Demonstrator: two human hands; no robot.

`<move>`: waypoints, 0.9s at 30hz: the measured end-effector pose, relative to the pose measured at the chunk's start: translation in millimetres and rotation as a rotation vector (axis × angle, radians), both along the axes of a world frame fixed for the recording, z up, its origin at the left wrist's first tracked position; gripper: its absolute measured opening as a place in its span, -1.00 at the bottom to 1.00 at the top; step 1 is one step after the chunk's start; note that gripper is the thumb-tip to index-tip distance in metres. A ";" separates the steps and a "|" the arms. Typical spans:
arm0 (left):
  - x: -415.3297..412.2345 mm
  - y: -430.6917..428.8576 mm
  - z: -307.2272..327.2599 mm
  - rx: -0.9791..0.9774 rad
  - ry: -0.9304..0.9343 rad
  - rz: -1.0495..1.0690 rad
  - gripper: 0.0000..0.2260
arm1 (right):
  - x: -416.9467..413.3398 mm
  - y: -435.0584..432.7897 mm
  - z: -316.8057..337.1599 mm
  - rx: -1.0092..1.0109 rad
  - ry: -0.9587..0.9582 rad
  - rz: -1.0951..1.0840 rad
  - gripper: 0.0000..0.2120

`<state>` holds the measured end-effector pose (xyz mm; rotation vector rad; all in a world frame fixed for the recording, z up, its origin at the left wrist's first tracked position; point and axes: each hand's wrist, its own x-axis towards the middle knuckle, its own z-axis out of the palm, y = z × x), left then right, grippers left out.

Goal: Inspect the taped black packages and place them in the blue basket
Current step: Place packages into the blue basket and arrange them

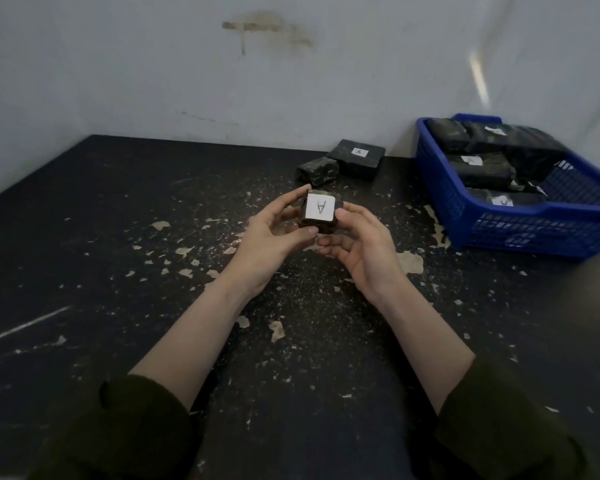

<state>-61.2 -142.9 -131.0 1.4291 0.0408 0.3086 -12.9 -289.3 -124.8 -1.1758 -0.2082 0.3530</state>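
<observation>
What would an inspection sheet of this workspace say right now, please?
Surface: black table, scuffed.
Job's things: held package, marked A, above the table; small loose package and flat loose package by the wall; stacked packages in the blue basket.
Clutter: pale flakes scattered over the table.
Grippers: left hand and right hand both grip the held package.
Cables: nothing seen.
Surroundings: stained white wall.

Scuffed black tabletop: open run from 6 round to 11 o'clock of centre. Two black taped packages at 12-1 o'clock, against white wall. Blue plastic mesh basket blocks 2-3 o'clock; narrow strip between them passable.
</observation>
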 end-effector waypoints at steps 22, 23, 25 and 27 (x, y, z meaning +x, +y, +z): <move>10.3 -5.8 -12.0 -0.107 0.091 0.159 -0.58 | 8.6 7.5 -12.3 -0.140 -0.037 -0.122 -0.93; 9.7 -7.0 -12.1 -0.094 0.100 0.153 -0.58 | 8.8 7.5 -12.6 -0.145 -0.033 -0.136 -0.93; 9.3 -9.2 -11.8 -0.103 0.109 0.154 -0.66 | 8.8 8.3 -13.5 -0.166 -0.051 -0.155 -0.94; 8.7 -9.9 -11.4 -0.118 0.116 0.155 -0.75 | 7.8 9.9 -14.5 -0.191 -0.077 -0.159 -0.94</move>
